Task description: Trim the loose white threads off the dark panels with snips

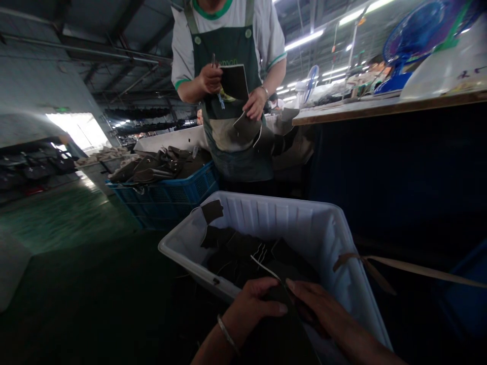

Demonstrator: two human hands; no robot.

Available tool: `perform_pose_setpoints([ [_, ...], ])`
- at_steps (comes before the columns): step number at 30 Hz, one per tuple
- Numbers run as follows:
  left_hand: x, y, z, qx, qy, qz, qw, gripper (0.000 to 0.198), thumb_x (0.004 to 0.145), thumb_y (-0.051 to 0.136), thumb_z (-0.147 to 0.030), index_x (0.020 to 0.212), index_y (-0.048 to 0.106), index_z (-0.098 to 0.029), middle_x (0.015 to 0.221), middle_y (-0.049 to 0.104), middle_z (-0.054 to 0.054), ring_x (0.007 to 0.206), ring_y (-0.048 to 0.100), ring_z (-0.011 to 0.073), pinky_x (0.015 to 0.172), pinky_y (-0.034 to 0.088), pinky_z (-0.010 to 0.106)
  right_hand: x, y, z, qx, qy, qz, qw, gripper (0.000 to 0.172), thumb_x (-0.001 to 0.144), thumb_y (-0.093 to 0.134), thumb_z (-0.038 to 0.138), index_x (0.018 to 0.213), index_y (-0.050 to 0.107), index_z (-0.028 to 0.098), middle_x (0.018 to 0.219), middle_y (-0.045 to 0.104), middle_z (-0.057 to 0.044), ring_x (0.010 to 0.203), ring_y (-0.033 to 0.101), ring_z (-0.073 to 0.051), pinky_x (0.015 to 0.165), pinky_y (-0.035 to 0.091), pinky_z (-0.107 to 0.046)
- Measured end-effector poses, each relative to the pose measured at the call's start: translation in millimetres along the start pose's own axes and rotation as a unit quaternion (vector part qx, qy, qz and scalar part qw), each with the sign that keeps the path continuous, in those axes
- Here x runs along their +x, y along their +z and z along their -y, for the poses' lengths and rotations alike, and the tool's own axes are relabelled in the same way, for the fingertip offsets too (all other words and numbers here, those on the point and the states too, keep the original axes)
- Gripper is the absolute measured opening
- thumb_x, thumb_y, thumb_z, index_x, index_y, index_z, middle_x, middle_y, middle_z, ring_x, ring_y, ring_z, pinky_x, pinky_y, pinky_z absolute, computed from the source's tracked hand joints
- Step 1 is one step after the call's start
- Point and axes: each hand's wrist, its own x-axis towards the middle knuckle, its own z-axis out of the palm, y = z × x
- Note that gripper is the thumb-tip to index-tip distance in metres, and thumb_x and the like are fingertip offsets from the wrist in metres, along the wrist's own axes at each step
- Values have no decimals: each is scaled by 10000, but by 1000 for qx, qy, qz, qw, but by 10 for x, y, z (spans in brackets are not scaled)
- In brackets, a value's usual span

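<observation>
My left hand point(253, 306) and my right hand point(317, 306) both grip a dark flat cut piece point(279, 324) with a pale edge, just above the near rim of a white plastic bin point(323, 223). My left thumb presses on the piece; a metal bangle circles that wrist. The bin holds several more dark cut pieces point(236, 248). A person in a green apron point(228, 91) stands beyond the bin, holding dark pieces and a pen-like tool.
A blue crate point(171, 195) piled with dark pieces sits left of the standing person. A wooden-edged workbench point(388, 106) runs along the right with a blue fan point(411, 40) on it. A tan strap point(380, 266) juts out right of the bin. Green floor lies to the left.
</observation>
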Motion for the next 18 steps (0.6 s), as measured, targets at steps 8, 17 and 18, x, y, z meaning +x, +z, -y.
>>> perform_pose_setpoints([
  [8,10,-29,0,20,15,30,999,294,647,676,-151,941,687,-139,869,639,31,795,550,133,760,406,253,43,-34,17,16,18,24,999,607,708,460,766,653,498,163,491,294,38,431,212,-70,405,123,-220],
  [17,-49,-52,21,47,-25,-151,987,259,722,673,-318,909,621,-147,800,636,20,708,573,126,665,444,238,-109,-454,207,-31,-21,-42,998,553,775,448,702,864,538,163,551,315,59,433,231,-62,388,147,-197],
  [18,-74,-48,10,37,-27,-171,984,247,736,659,-345,880,610,-150,773,625,11,683,567,122,636,443,229,-209,-585,247,-28,-40,-44,998,551,763,484,689,921,536,164,565,295,66,439,217,-60,387,145,-194],
])
